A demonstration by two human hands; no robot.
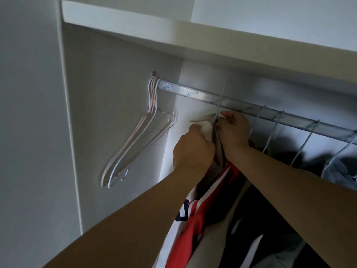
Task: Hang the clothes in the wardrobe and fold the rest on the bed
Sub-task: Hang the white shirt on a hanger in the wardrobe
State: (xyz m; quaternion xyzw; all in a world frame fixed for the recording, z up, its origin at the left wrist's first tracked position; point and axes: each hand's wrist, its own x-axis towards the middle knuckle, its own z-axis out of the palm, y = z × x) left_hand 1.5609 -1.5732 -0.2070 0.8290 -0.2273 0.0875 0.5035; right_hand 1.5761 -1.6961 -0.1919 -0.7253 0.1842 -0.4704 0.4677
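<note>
A red, white and navy garment (195,219) hangs from a thin wire hanger (222,97) hooked over the metal wardrobe rail (193,92). My left hand (193,147) pinches the white fabric at the garment's left shoulder. My right hand (234,130) grips the collar fabric just below the hanger's hook. Both hands sit side by side right under the rail. The hanger's lower part is hidden by my hands and the cloth.
Several empty pink and white hangers (135,136) hang at the rail's left end against the side panel. Dark and grey clothes (309,180) on wire hangers fill the rail to the right. A white shelf (173,35) runs close above the rail.
</note>
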